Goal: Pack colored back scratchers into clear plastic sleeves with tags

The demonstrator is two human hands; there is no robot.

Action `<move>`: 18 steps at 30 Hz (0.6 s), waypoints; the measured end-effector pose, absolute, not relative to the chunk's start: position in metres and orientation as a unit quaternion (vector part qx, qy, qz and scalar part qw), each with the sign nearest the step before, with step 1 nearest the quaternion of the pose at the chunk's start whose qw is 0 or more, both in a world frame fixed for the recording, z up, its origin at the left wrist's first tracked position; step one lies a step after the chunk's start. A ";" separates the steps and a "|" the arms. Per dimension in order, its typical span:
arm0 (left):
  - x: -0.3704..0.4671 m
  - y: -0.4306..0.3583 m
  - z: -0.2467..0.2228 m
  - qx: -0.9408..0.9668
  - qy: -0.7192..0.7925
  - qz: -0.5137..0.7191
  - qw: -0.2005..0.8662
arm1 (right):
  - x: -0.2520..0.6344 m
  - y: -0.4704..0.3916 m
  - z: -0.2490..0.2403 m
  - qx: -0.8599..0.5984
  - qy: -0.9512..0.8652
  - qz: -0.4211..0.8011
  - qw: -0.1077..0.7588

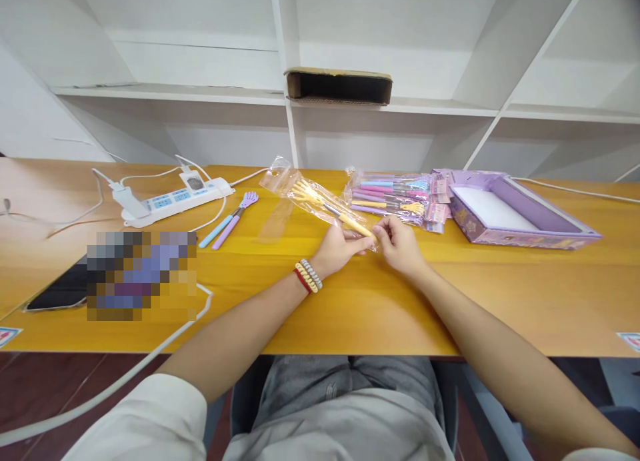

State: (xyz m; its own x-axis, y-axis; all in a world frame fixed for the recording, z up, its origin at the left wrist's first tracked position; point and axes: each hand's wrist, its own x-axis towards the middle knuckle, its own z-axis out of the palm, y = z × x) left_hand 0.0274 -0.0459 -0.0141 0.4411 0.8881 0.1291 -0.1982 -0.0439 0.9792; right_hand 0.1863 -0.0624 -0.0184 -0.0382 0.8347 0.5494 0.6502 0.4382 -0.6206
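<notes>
A yellow hand-shaped back scratcher [357, 225] lies inside a clear plastic bag [320, 198], its clawed end pointing up and left. Around the handle end, through the bag, my left hand [340, 249] is closed. My right hand [399, 244] pinches at the bag's lower right end, right by the handle tip; whether it grips only plastic cannot be made out. Two unbagged back scratchers [235, 220], with blue and purple handles, lie to the left. Beyond my right hand is a pile of packaged back scratchers [390, 198] in several colours.
A purple open box [530, 238] stands at the right. At the left are a white power strip [177, 202] with cables, a black phone-like device [57, 288] and a blurred-out patch. An open cardboard box [340, 88] sits on the white shelf behind the table.
</notes>
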 end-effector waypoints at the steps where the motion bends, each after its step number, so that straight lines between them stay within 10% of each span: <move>1: 0.027 -0.046 -0.014 0.580 0.306 0.432 0.620 | 0.184 -0.063 -0.019 -0.522 -0.712 0.098 0.459; 9: 0.025 -0.044 -0.011 0.593 0.350 0.417 0.593 | 0.182 -0.064 -0.020 -0.531 -0.707 0.119 0.451; 18: 0.019 -0.039 -0.016 0.671 0.259 0.353 0.598 | 0.201 -0.059 -0.013 -0.444 -0.704 0.448 0.327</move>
